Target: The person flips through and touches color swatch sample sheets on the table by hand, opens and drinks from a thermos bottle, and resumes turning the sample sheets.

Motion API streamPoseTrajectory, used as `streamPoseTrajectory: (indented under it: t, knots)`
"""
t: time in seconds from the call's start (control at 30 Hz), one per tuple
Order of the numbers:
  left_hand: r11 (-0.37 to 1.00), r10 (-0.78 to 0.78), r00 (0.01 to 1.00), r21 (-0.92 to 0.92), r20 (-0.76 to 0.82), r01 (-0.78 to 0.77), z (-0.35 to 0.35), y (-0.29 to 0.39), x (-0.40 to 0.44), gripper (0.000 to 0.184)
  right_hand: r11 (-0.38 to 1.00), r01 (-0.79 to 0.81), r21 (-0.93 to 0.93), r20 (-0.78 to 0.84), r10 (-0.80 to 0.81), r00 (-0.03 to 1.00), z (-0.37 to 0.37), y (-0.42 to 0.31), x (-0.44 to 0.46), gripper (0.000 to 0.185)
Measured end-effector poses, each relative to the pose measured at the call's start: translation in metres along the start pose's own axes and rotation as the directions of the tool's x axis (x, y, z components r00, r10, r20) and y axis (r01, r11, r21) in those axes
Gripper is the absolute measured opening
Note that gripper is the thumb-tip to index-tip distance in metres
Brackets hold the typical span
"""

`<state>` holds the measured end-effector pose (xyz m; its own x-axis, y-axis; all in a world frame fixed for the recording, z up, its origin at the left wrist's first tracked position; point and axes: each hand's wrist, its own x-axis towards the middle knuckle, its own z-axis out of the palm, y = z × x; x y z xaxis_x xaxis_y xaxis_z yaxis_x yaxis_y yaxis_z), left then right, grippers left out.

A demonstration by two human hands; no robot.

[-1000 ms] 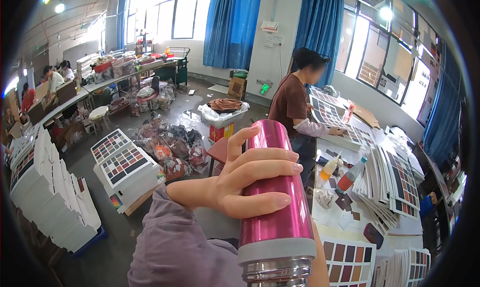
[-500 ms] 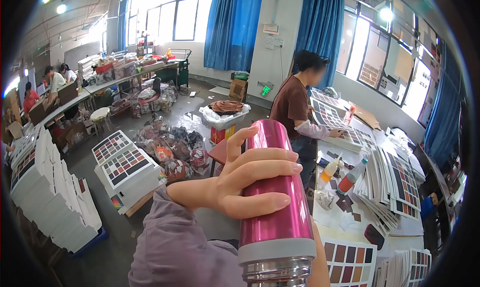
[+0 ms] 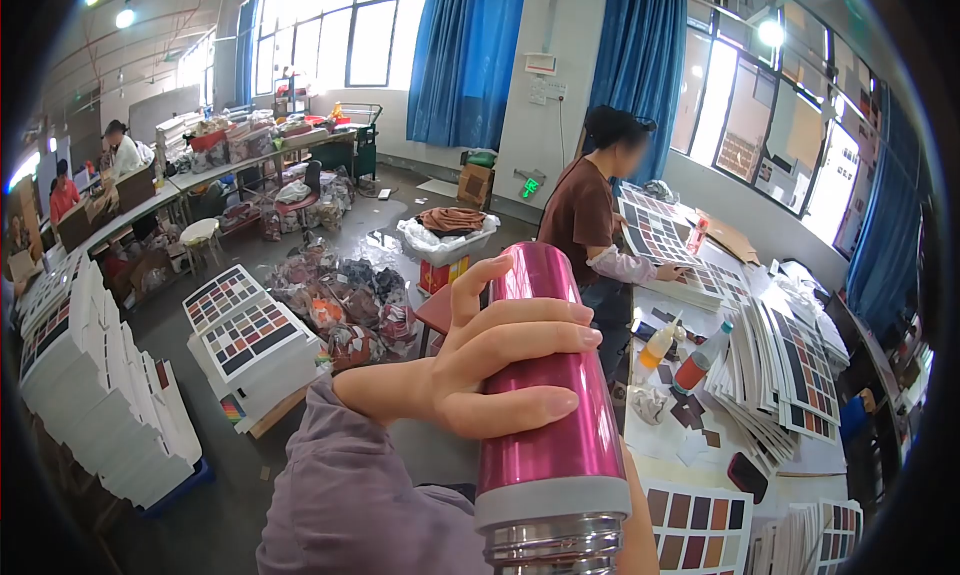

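My left hand (image 3: 505,360) is wrapped round a shiny pink thermos flask (image 3: 540,450), its fingers lying across the side that faces me. The flask is tilted, its base up and away and its bare steel threaded neck low and close to the camera. No lid is on the neck. A mauve sleeve covers my left forearm. Behind the flask's right side a strip of skin of my right arm or hand (image 3: 640,520) shows; its fingers are hidden.
At the right, a worktable (image 3: 655,455) holds colour swatch sheets (image 3: 700,525), a phone (image 3: 747,477), a glue bottle (image 3: 657,347) and a red-labelled bottle (image 3: 700,365). A co-worker in brown (image 3: 580,210) stands there. Sheet stacks (image 3: 110,405) and bagged material (image 3: 345,300) are at left.
My left hand and the flask stay almost still. The co-worker at the table has shifted slightly. In the far left background, a person in white has moved.
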<state>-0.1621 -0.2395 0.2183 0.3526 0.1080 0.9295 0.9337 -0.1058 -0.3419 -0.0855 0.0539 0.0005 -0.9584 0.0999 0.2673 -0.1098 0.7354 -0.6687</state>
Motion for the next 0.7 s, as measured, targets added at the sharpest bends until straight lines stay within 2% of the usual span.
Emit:
streamPoseTrajectory:
  t: [0.7]
  knots:
    - [1.0,-0.012,1.0,0.025,0.005,0.012,-0.007,-0.001,0.0,0.036,1.0,0.021,-0.015,-0.005,-0.021,1.0,0.003,0.006,0.001,0.071]
